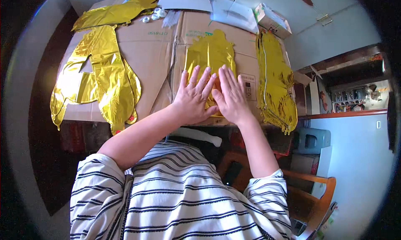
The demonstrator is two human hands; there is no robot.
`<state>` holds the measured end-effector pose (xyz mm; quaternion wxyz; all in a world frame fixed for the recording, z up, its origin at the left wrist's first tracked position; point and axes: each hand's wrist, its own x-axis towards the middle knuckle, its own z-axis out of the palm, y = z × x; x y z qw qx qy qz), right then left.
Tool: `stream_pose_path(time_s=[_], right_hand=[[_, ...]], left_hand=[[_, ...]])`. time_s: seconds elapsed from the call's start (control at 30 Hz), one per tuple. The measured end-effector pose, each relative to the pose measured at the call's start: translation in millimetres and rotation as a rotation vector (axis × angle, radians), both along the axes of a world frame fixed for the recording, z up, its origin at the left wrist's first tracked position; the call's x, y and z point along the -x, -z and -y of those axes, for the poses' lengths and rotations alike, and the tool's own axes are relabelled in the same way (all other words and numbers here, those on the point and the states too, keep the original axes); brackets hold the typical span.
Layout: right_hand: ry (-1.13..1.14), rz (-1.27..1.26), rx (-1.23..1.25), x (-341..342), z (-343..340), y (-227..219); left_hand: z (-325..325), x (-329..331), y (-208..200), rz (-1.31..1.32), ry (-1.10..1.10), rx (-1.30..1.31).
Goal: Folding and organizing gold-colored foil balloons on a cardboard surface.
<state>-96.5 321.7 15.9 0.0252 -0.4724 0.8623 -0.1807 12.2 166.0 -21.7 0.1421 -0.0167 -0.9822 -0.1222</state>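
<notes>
Brown cardboard (154, 52) covers the work surface and reaches out beyond both hands. Directly under and just ahead of the fingers lies a folded gold foil balloon (209, 52), flat on the cardboard, its uneven far end pointing away from the person. Left hand (193, 93) and right hand (232, 95) are both unclenched, palms down and fingers extended, seeming to press on the foil without gripping anything; the left fingers are spread, the right ones closer together. Judging by its shiny, creased film, the balloon should be very light, limp and rather slippery, quick to crease and easy to puncture with a nail; a pinch at a folded side edge, or flat palms from above, would suit it best. Left of the left hand, a larger foil balloon with a triangular hole (104, 64) lies opened out, its two legs hanging over the near edge. Right of the right hand is a long folded foil bundle (273, 81). Farther ahead and to the left of the left hand sit another gold foil piece (117, 12), small white rolls (155, 16) and thin clear straws (171, 19); ahead of the right hand are a clear plastic bag (234, 12) and, farther right, a small carton (273, 20).
</notes>
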Motion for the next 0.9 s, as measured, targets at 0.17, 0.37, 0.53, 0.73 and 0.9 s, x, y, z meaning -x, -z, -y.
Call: stream_pose_path(time_s=[0.17,0.37,0.53,0.73,0.9], right_hand=[[0.026,-0.124,-0.050,6.0,1.0,26.9],[0.049,-0.174,-0.114,3.0,4.2,25.5],[0.046,-0.210,-0.131,2.4,4.8,27.8],[0.058,-0.209,-0.164,1.4,6.4,25.6],[0.052,-0.220,-0.128,1.1,6.3,28.2]], left_hand=[[0.3,-2.3,-3.4,0.031,-0.018,-0.039],[16.6,-2.6,-12.0,0.122,-0.021,0.043],[73.9,5.1,-7.4,0.066,-0.012,0.165],[116.3,21.8,-15.8,0.101,-0.011,0.225],[76.1,31.0,-39.5,0.025,-0.129,0.043]])
